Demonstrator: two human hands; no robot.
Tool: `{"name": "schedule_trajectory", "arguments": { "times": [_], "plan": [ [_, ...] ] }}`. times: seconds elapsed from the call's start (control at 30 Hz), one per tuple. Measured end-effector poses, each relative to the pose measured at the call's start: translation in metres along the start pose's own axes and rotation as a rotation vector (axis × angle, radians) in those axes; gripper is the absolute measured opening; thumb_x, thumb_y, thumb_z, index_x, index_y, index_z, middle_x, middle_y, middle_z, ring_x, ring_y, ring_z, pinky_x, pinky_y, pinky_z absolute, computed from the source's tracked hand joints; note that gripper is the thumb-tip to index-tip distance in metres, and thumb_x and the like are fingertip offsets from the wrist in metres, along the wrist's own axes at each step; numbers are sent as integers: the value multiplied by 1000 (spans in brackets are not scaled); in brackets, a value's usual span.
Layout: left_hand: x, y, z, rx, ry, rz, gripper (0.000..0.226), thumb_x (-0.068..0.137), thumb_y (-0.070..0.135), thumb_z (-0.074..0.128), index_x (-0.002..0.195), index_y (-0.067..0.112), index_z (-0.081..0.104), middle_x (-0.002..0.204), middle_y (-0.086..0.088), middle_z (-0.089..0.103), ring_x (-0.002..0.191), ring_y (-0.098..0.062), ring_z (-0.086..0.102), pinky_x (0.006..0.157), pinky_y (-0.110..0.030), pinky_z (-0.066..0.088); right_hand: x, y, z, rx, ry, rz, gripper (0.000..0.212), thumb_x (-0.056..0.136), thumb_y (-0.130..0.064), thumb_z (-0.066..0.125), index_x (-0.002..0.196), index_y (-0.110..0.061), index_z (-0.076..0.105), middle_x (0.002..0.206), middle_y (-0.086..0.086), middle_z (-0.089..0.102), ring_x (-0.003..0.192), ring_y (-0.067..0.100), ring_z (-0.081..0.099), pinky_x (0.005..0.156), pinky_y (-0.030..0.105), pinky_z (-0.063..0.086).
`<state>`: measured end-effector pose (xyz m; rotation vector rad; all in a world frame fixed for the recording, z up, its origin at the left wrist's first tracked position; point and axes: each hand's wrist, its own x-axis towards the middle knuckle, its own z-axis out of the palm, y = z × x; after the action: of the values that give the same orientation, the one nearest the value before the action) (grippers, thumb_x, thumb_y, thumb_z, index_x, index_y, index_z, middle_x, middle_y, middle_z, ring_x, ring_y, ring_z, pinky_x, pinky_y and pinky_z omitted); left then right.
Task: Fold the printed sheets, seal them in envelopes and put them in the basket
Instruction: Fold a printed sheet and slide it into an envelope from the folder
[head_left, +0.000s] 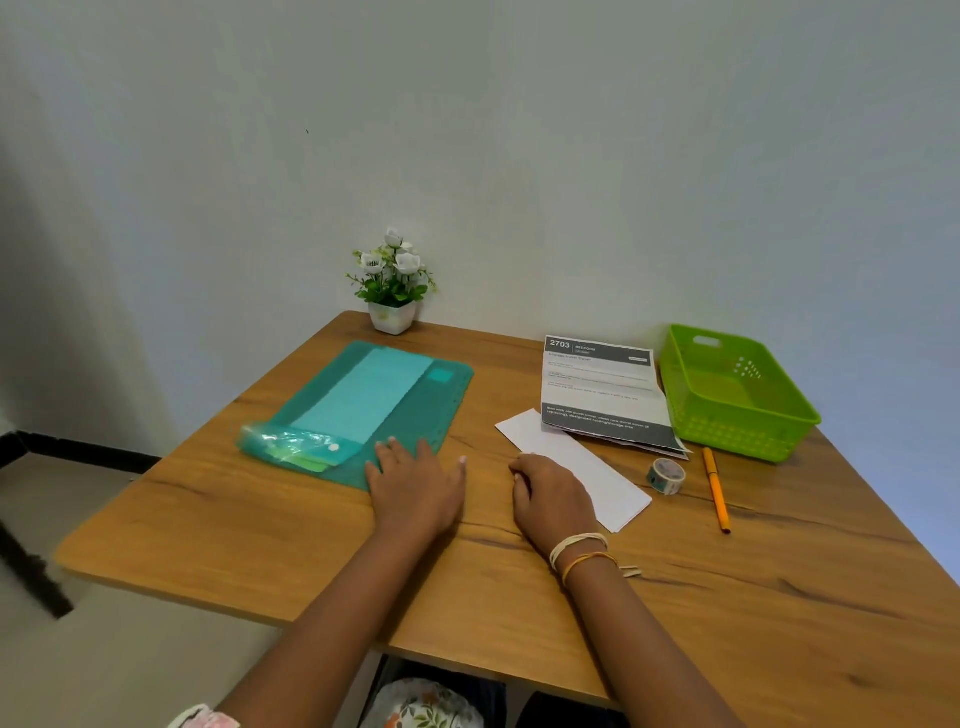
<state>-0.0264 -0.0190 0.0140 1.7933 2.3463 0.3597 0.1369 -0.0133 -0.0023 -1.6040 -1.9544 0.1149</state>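
Observation:
A small stack of printed sheets (602, 387) lies at the back right of the wooden table (311, 540), beside an empty green basket (737, 395). A long white envelope (582, 467) lies in front of the sheets, partly under them. My left hand (415, 488) rests flat on the table, fingers straight, its fingertips on the near corner of a teal mat (410, 410). My right hand (550, 499) rests with loosely curled fingers at the envelope's left edge, holding nothing.
A roll of tape (666, 476) and an orange pen (717, 489) lie right of the envelope. A clear pouch (291, 441) and a light teal sheet (363, 400) sit on the mat. A potted white flower (392, 291) stands at the back by the wall.

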Motion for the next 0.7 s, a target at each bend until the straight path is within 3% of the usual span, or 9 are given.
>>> {"name": "schedule_trajectory", "arguments": {
  "times": [0.1,0.2,0.3,0.43,0.6,0.7],
  "plan": [
    [2,26,1,-243,-41,105,59,97,54,34,141,16,44,157,-16,23,145,-32,19,115,-44,19,-1,0,-1,-10,20,-19,22,91,-24,49,104,-20,67,102,0,69,93,18,63,79,30,52],
    [1,46,2,-618,-118,183,43,97,37,50,136,18,51,154,-12,32,142,-25,27,115,-37,25,-2,-1,-3,0,13,-30,22,92,-22,49,106,-18,66,101,3,69,91,20,63,76,29,51],
    [-3,49,1,-782,-118,310,38,95,22,56,133,23,55,155,-5,33,141,-20,30,112,-33,27,-2,-1,-3,-3,11,-21,22,92,-21,48,105,-16,65,102,5,68,91,22,63,76,31,49],
    [0,20,2,-607,91,414,36,94,18,56,129,25,58,153,2,35,138,-22,36,114,-43,31,-1,1,-3,15,25,-31,22,92,-20,48,105,-17,65,101,5,68,90,21,62,78,33,51],
    [13,-41,-7,-363,379,329,29,89,16,59,117,22,66,138,-5,55,132,-19,45,119,-48,11,-1,1,-3,44,24,-3,23,92,-19,48,108,-17,64,104,5,67,95,22,62,82,33,50],
    [24,-75,-9,-256,345,212,31,92,26,56,122,21,63,139,-3,54,137,-22,40,116,-52,9,-1,1,-3,56,20,9,23,91,-19,49,109,-17,63,104,5,66,94,22,61,81,33,50]
  ]
}}
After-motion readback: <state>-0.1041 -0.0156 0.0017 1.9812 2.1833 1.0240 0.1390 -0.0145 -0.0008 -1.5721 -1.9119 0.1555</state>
